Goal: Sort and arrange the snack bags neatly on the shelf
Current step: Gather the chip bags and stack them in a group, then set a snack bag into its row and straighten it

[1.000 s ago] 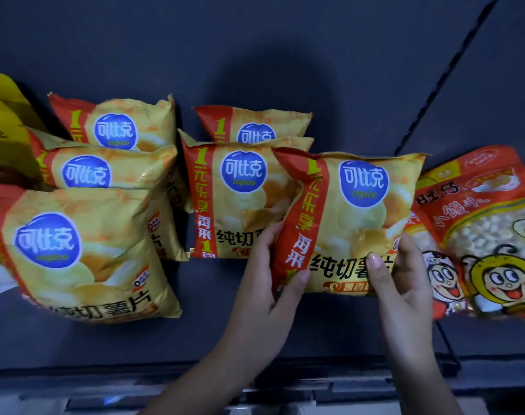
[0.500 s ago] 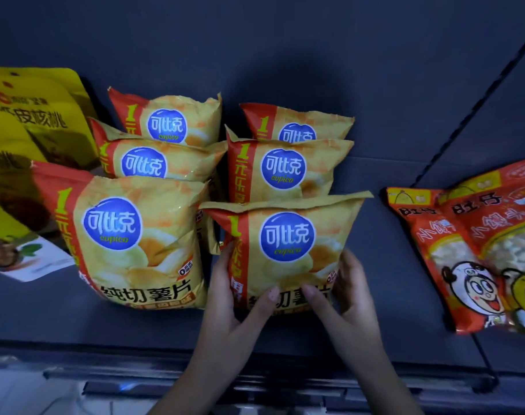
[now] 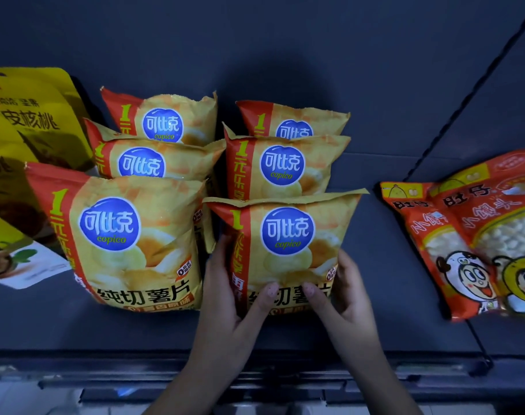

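Dim, bluish exposure; dark shelf [image 3: 375,70] nearly featureless. Soft rounded shadow on shelf behind rear bags (light falls from viewer's side). Mild sheen on foil of front chip bag [image 3: 288,235], no harsh glare. Wide-angle distortion bows shelf seam [image 3: 465,101] at right. Yellow bag [image 3: 21,121] at left edge darker, stretched. Bottom strip blurred.

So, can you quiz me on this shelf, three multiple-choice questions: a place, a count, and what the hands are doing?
1. Where do the red cartoon bags lie relative to the chip bags? A. on top B. to their left C. to their right
2. How many chip bags show? A. four B. six C. nine
3. What holds the front right chip bag? A. both hands B. one hand C. nothing
Answers: C, they lie apart on the right; B, two columns of three; A, the left hand and right hand grip its lower corners.
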Demonstrator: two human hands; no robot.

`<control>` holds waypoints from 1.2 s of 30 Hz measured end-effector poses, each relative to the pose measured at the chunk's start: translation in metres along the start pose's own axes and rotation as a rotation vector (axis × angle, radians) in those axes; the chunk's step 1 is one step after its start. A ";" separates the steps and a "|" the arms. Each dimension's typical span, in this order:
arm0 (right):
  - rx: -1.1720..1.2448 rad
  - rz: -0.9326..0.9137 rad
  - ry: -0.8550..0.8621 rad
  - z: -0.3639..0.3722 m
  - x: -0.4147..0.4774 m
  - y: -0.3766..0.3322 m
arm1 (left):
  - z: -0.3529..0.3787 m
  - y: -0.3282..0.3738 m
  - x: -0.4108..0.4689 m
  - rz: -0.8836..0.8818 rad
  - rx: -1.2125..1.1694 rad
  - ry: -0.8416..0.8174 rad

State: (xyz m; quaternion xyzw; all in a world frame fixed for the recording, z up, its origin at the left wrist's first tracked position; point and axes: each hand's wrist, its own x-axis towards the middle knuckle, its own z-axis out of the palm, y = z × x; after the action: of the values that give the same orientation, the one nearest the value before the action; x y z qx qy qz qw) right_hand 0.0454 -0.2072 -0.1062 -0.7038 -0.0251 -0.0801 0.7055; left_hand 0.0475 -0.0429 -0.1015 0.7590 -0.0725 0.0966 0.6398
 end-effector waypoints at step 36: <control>-0.865 -0.020 -0.033 -0.219 0.037 -0.028 | 0.263 0.036 0.042 -0.414 0.095 -0.307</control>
State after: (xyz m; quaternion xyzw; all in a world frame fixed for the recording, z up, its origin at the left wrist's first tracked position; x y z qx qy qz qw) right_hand 0.0610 -0.4284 -0.0753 -0.9355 -0.0075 -0.0789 0.3442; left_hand 0.0938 -0.3078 -0.0996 0.7927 -0.0074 -0.1495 0.5909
